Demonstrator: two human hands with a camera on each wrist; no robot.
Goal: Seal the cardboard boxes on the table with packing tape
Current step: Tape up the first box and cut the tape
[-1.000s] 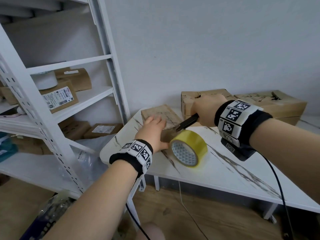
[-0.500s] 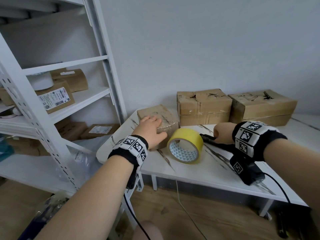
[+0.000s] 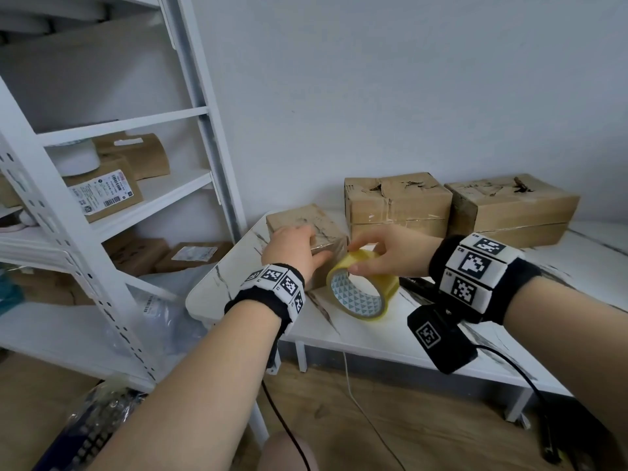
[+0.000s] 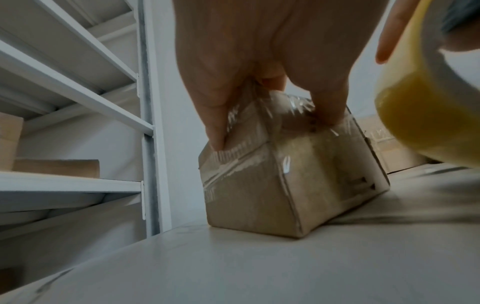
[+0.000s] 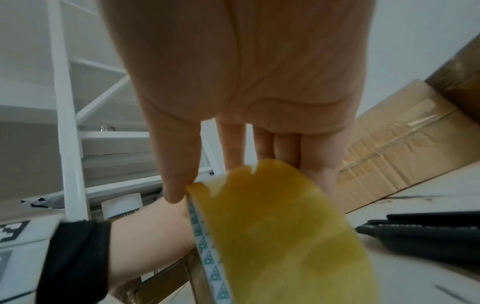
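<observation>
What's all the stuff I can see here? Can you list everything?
small cardboard box: 1, brown, clear tape over it, on the table's left end
larger cardboard boxes: 2, brown, side by side against the wall
tape roll: 1, yellow, standing on edge beside the small box
dark tool: 1, black, lying on the table right of the roll
table: 1, white with dark veins
shelving unit: 1, white, left, holding more brown boxes
left hand: on the small box, gripping it
right hand: thumb and fingers pinching the roll's top
</observation>
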